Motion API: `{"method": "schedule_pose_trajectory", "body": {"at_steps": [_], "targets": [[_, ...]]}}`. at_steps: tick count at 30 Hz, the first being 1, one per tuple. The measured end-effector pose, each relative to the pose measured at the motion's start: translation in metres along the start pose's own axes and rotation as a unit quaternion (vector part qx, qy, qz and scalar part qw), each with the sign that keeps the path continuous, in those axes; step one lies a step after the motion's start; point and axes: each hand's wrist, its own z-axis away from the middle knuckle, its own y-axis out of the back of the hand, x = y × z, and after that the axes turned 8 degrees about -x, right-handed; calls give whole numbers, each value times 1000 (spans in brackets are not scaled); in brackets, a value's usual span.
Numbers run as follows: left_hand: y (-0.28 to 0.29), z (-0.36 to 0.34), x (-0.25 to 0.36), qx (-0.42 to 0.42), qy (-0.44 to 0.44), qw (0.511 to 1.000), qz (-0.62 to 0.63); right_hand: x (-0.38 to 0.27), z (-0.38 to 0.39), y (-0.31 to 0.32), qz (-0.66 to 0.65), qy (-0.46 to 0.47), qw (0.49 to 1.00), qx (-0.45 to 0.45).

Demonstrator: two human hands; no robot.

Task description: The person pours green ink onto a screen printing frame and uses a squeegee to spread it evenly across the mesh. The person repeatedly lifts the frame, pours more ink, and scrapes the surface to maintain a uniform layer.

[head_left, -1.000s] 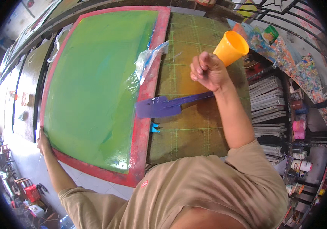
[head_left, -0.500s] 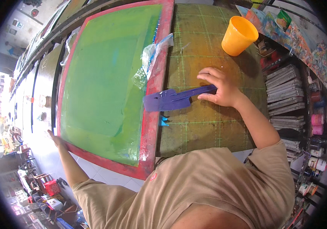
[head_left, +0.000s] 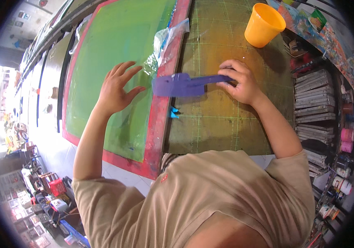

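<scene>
My right hand (head_left: 239, 82) pinches the handle end of a purple plastic spatula (head_left: 172, 85), thumb below and fingers above. Its broad flat blade points left over the red frame edge. My left hand (head_left: 119, 89) holds nothing; its fingers are spread and curved above the green mesh, close to the blade's tip. Beneath both lies a large printing screen (head_left: 90, 78) with a red frame. A crumpled clear plastic bag (head_left: 166, 43) rests across the frame's right side, just beyond the blade.
A yellow plastic bucket (head_left: 263, 27) stands on the brown gridded board (head_left: 226, 132) at the far right. A small bright-blue scrap (head_left: 174, 112) lies beside the frame. Stacked grey frames (head_left: 314, 97) and jars (head_left: 342, 185) line the right side.
My left hand has come up from beside the screen's left edge to over the mesh. My right hand now pinches the spatula's handle end more closely. The whole view has shifted slightly.
</scene>
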Motion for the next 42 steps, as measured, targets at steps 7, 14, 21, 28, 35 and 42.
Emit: {"method": "schedule_pose_trajectory", "body": {"at_steps": [7, 14, 21, 28, 35, 42], "targets": [[-17, -19, 0, -23, 34, 998, 47, -4, 0, -2, -36, -62, 994, 86], [-21, -25, -8, -16, 48, 989, 136, -1, 2, -3, -65, -119, 984, 116], [-24, -28, -19, 12, 26, 994, 110, -1, 2, -1, -61, -119, 984, 115], [-29, -31, -28, 31, -8, 996, 80, -1, 1, 0, -68, -114, 984, 118], [-33, -34, -27, 53, -44, 998, 10, 1, 2, 0, -68, -114, 985, 114], [-33, -40, -24, 84, -56, 993, 53, 1, 3, 0, -76, -117, 984, 115]]}}
